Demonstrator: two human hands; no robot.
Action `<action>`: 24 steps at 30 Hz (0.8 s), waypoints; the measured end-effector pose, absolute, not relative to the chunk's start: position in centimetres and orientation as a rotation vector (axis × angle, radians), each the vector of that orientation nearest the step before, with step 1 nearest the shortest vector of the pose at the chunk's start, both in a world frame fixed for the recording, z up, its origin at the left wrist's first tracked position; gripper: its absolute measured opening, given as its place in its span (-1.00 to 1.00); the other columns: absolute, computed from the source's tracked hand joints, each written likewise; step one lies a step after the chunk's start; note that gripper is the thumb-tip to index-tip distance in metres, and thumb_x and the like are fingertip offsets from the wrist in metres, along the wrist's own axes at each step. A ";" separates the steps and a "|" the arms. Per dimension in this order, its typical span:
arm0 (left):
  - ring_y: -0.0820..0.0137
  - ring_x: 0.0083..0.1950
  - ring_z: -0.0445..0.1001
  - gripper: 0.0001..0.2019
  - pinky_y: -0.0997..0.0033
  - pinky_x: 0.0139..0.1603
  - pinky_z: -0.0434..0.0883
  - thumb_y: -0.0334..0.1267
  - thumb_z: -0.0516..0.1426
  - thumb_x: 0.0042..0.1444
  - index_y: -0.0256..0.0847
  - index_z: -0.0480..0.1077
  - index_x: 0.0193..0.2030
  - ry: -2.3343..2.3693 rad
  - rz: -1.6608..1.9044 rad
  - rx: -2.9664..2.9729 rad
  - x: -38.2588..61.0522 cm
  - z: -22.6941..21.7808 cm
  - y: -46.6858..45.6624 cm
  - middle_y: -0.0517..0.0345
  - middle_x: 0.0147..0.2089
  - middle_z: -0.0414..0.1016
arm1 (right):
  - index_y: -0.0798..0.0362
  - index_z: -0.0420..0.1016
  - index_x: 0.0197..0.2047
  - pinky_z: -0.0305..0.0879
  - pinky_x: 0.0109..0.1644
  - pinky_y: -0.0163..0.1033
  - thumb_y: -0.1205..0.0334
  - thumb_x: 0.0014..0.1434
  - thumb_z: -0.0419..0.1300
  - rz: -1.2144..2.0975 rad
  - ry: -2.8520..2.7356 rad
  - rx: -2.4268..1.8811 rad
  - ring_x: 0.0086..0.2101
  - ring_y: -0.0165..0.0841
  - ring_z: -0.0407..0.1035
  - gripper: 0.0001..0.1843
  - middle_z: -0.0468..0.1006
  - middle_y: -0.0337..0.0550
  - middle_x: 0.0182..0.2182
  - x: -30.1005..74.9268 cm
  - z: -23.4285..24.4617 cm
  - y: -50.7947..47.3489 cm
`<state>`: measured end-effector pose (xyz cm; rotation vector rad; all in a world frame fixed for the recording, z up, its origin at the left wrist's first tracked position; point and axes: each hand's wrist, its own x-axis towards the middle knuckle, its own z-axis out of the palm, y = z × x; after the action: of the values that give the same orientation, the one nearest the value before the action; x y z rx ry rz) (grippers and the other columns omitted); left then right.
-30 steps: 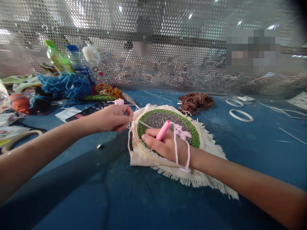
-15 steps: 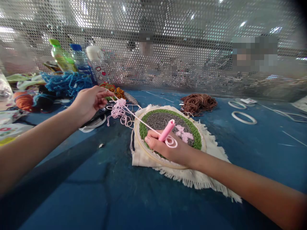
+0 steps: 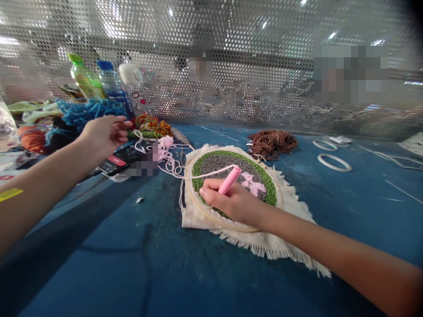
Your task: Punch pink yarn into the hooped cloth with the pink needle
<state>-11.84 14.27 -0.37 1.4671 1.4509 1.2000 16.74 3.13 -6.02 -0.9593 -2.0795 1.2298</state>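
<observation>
My right hand [image 3: 231, 198] is closed round a pink punch needle [image 3: 230, 179], its tip hidden behind my fingers over the hooped cloth. Pink yarn [image 3: 211, 173] runs out of the tool's top, leftward to a loose pink tangle [image 3: 164, 149]. The round wooden hoop [image 3: 200, 207] holds cream fringed cloth [image 3: 280, 246] with a green looped ring [image 3: 197, 169], a grey centre [image 3: 218, 164] and a pink patch [image 3: 254, 185]. My left hand [image 3: 107, 134] hovers above a phone [image 3: 120, 159], fingers loosely bent and apart, with nothing visible in them. A loop of yarn lies just beyond its fingertips.
Brown yarn [image 3: 272, 143] lies behind the hoop, white rings [image 3: 334, 163] to the right. Blue yarn [image 3: 89, 112], an orange ball [image 3: 31, 138], bottles [image 3: 84, 79] and a white-lidded cup [image 3: 131, 74] crowd the back left. A perforated metal screen [image 3: 231, 79] closes off the back.
My left hand has moved left and let go of the pink yarn, which has gone from taut to slack. The phone shows more. My right hand stays in place.
</observation>
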 end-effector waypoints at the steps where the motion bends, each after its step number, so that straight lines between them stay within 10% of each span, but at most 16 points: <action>1: 0.65 -0.58 0.08 -0.91 0.62 -0.50 0.09 -0.34 -0.02 0.15 -0.25 0.20 -0.38 1.426 1.179 1.466 -11.0 -0.1 13.7 0.31 -0.54 0.30 | 0.04 0.11 -0.50 -0.04 -0.50 -0.31 0.11 0.31 -0.03 1.242 -2.075 -0.956 -0.56 -0.51 -0.02 -0.65 0.05 -0.36 -0.57 16.8 -6.1 3.1; 9: 0.51 -0.75 0.07 -0.67 0.48 -0.71 -0.01 -0.02 0.00 0.19 -0.15 0.50 -0.24 0.803 -0.422 1.600 -4.5 1.4 6.2 0.09 -0.62 0.45 | 0.05 0.16 -0.50 0.05 -0.41 -0.30 0.14 0.32 -0.04 1.141 -2.050 -0.970 -0.50 -0.49 0.06 -0.65 0.14 -0.34 -0.55 16.5 -6.4 3.1; 24: 0.61 -0.69 -0.12 -0.65 0.56 -0.68 -0.19 0.01 0.08 0.13 -0.17 0.10 -0.48 1.001 0.467 1.298 -2.4 -4.1 7.0 0.40 -0.66 -0.06 | 0.07 0.22 -0.48 -0.04 -0.56 -0.36 0.06 0.34 -0.02 1.153 -1.716 -0.798 -0.62 -0.57 -0.01 -0.62 0.12 -0.38 -0.60 16.5 -5.4 2.8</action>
<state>-2.41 7.01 -4.14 1.2976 1.0013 0.4666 16.51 2.76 -5.42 -0.7980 -1.7159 1.1528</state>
